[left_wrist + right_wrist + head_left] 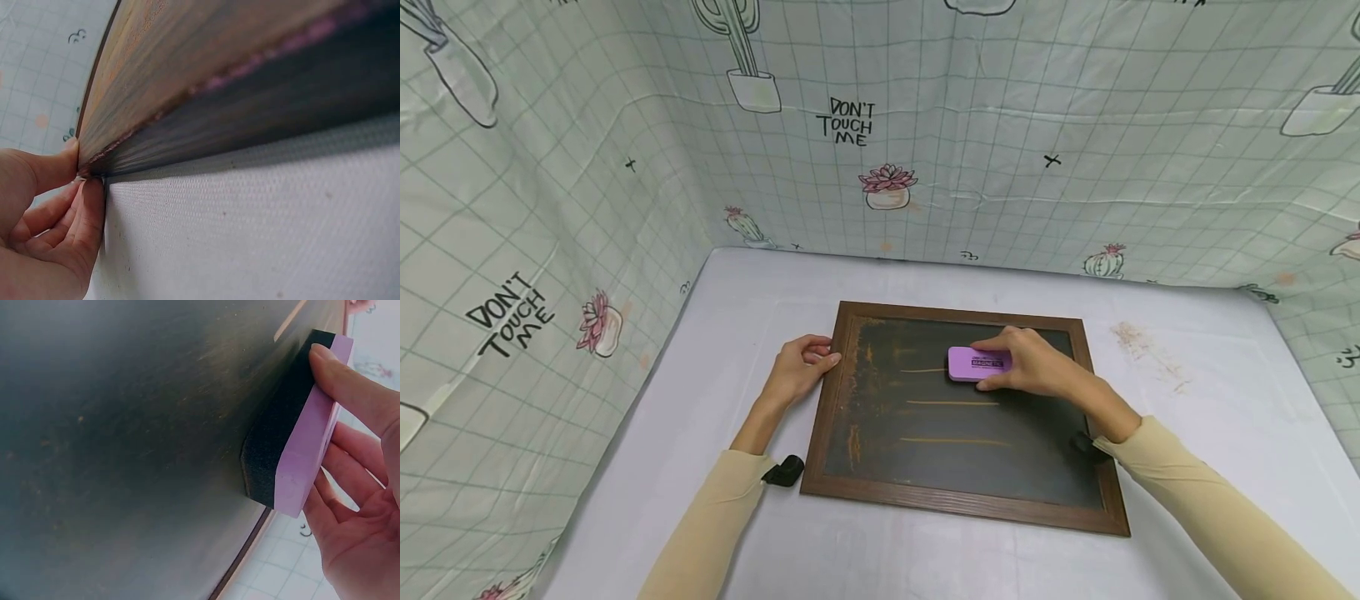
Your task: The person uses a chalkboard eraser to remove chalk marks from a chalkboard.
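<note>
A chalkboard (955,471) in a brown wooden frame lies on the white table. My right hand (1037,363) grips a purple board eraser (976,364) marked "MAGNETIC" over the board's upper right part. In the right wrist view, thumb and fingers clasp the eraser's long sides, and its black felt (275,425) faces the board's dark surface. Yellow-orange chalk lines (953,403) run across the middle, the topmost ending at the eraser. At the upper left side, my left hand (796,371) pinches the frame edge (181,81), thumb on top and fingers against the side.
Orange chalk smudges (853,446) mark the board's left part. Brownish dust (1138,342) is scattered on the table (1195,400) right of the board. A grid-patterned cloth (1000,192) with cactus drawings rises behind the table and along its sides.
</note>
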Tool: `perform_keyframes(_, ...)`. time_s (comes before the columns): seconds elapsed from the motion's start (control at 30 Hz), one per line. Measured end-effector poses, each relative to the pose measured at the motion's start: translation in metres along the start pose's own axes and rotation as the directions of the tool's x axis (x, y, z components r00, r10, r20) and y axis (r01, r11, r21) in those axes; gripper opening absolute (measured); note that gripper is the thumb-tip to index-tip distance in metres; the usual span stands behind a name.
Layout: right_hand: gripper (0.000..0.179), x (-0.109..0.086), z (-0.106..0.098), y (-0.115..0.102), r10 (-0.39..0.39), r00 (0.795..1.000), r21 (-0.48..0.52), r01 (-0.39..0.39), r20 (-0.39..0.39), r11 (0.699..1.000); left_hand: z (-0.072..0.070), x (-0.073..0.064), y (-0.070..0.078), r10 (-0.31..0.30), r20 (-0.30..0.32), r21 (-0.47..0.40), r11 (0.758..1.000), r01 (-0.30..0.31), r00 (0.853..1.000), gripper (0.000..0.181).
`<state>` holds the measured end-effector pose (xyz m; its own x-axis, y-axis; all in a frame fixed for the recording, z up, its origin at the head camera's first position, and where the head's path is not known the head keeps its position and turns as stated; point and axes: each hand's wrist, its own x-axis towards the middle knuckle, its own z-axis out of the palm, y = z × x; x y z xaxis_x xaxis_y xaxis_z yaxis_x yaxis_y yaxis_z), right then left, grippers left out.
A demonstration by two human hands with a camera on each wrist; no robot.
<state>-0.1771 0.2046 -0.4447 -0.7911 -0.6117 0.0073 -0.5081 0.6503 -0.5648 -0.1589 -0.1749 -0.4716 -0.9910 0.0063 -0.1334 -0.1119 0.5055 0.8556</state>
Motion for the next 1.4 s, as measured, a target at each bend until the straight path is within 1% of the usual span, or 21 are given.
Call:
perform_keyframes(0.3,0.061,0.009,0.005,-0.003,-0.024,1.000,0.000,0.024,0.003,1.000,0.001,0.000,0.000,0.016,-0.003,-0.011,1.000,-0.016,1.000,0.036)
perform_keyframes(0.63,0.060,0.022,0.012,-0.010,-0.064,0.998,0.025,0.063,0.019,0.998,0.001,0.000,0.000,0.005,-0.005,-0.009,1.000,-0.005,1.000,0.036)
perform_keyframes(1.4,0.060,0.050,0.027,-0.036,-0.126,0.990,0.020,0.125,0.057,0.992,0.001,0.000,0.000,0.007,-0.001,-0.012,1.000,-0.007,1.000,0.036)
